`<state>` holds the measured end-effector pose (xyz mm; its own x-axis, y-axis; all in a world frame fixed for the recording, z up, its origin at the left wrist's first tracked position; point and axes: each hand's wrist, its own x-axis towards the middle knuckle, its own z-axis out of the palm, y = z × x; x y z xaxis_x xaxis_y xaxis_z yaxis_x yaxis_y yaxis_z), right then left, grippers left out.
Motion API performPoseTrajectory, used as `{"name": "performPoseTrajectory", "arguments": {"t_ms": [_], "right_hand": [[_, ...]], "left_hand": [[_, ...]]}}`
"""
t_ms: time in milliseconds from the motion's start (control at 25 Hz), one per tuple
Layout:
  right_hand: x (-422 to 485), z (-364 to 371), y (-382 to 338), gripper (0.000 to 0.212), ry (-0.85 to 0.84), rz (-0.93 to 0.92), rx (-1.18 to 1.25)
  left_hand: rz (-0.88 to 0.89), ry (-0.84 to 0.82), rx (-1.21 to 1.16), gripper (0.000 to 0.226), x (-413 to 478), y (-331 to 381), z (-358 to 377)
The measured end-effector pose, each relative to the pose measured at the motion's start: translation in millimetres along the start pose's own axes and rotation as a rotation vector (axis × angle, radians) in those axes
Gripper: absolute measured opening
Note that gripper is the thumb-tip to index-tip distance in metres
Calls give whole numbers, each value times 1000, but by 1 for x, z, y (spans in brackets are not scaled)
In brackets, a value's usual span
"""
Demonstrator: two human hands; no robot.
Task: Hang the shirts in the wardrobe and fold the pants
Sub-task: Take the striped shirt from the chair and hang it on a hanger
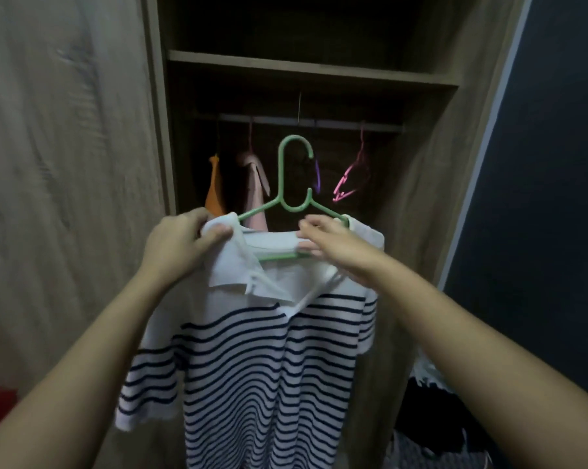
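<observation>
A white polo shirt with navy stripes point(262, 360) hangs on a green plastic hanger point(294, 174), held up in front of the open wardrobe. My left hand point(179, 247) pinches the white collar at the shirt's left shoulder. My right hand point(333, 245) grips the collar and the hanger's lower bar on the right side. The hanger's hook points up, below the wardrobe rail point(299, 121) and apart from it.
On the rail hang an orange garment point(214, 191), a pink garment point(255, 187), a purple hanger point(317, 176) and a bare pink hanger point(351, 174). A shelf point(306, 67) spans above. A wardrobe door point(65, 164) stands left; dark clothes point(431, 418) lie lower right.
</observation>
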<state>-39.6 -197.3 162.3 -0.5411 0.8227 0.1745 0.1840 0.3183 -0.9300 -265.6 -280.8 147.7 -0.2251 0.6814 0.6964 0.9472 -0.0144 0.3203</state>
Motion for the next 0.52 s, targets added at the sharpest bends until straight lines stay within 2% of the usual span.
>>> {"name": "performPoseTrajectory", "arguments": {"t_ms": [80,160,280,360,440,520], "right_hand": [[14,23,-13,46,-47,78,268],[33,33,-18,31,0,68,404],[61,35,-18,20,65,143,409],[81,31,-10,18,124,193,321],[104,21,-1,27,159,209,252],[125,7,0,26,153,201,219]], "left_hand": [[-62,32,121,34,-5,28,5],[-91,20,247,29,-9,59,9],[-117,-138,319,29,-8,94,22],[-45,-234,334,30,0,105,30],[-26,-309,196,34,14,106,40],[-72,-406,-49,55,28,107,52]]}}
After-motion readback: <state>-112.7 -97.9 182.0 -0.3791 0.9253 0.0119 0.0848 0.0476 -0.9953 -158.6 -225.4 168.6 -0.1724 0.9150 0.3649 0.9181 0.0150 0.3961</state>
